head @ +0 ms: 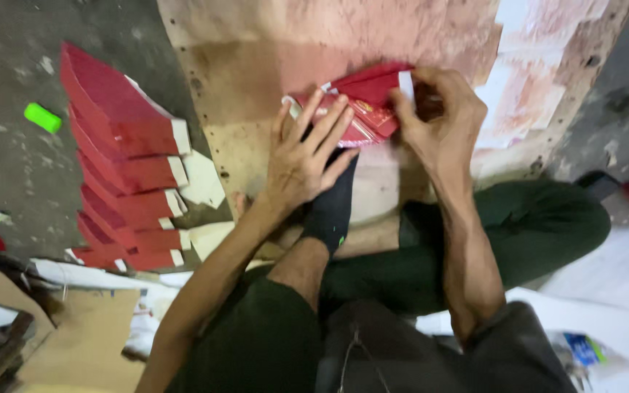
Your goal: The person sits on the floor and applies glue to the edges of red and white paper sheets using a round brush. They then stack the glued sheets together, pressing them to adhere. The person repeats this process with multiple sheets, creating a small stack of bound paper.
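Observation:
A red paper envelope [368,103] with white flaps and gold print lies on a stained wooden board [271,51]. My left hand [306,154] presses flat on its left part, fingers spread. My right hand [442,120] pinches the envelope's right end near a white flap, which partly hides it. I sit cross-legged on the floor in dark green trousers, with my knee and a dark sock below the hands.
A fanned row of finished red envelopes [129,167] lies on the grey floor to the left. A small green object [42,117] sits further left. Cardboard pieces [85,342] lie at bottom left, white sheets [620,284] at right.

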